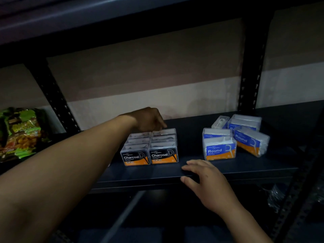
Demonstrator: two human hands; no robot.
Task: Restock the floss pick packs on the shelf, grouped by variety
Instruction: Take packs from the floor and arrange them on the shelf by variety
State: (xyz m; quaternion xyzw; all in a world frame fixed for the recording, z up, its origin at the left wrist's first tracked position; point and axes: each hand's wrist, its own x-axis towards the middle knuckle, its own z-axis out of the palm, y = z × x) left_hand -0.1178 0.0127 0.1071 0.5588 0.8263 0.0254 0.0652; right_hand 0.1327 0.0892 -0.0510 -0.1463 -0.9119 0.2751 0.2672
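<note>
Black-labelled clear plastic Charcoal floss pick packs [150, 148] sit as a tight block, two across and three deep, labels facing you, on the dark metal shelf [149, 172]. That variety looks done, or near it. Your left hand [149, 120] reaches to the back of the block, fingers pointing down at the rear right pack. It's too dark to see if it pinches, pushes or just touches, so I cannot tell the grip. Your right hand [205, 176] lies relaxed on the shelf's front edge, fingers spread, thumb under the lip, holding nothing. It sits just in front of the gap between the two groups.

Blue-labelled clear plastic Round floss pick packs [236, 137] stand well apart to the right, with no mixing of varieties seen. This group is loose, though. The front Round pack [220, 149] faces you squarely with one right behind it. The tilted Round pack [250, 141] leans askew on the right. A small clear pack [220, 121] with no readable label sits at the back, turned off-line.

Judgement: grouping is done and Charcoal is squared; the Round side is left to straighten into rows. Cannot say whether more stock waits out of frame. A green crinkly snack bag [19, 132] lies far left, beyond the black perforated upright [54, 95], and is not part of this.
</note>
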